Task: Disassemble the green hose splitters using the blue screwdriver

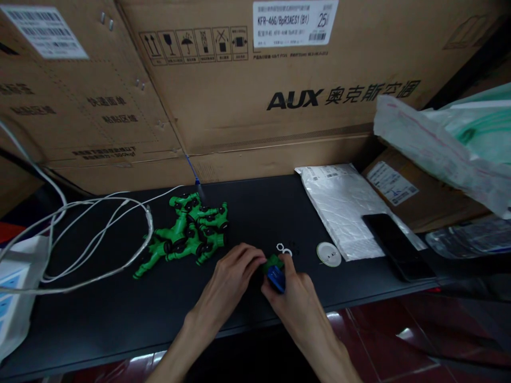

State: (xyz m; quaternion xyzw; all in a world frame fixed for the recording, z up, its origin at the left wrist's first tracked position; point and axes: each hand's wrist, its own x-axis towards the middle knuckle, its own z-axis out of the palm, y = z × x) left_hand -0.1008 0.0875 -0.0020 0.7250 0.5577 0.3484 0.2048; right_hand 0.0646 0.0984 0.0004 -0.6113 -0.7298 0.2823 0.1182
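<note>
A small green plastic piece sits between my two hands, near the front edge of the black table. My left hand is closed, its fingertips pinching at the green piece's left side. Wrapped around a blue block-like part against the green piece is my right hand. Whether the blue part is joined to the green one is hidden by the fingers. Just beyond my right fingers lie white rings and small dark rings. To the left is a heap of green and black plastic pipe fittings.
Large cardboard boxes stand along the back of the black table. White cables loop at the left beside a white device. Rightward are a round badge, a silvery mailer, a phone and plastic bags.
</note>
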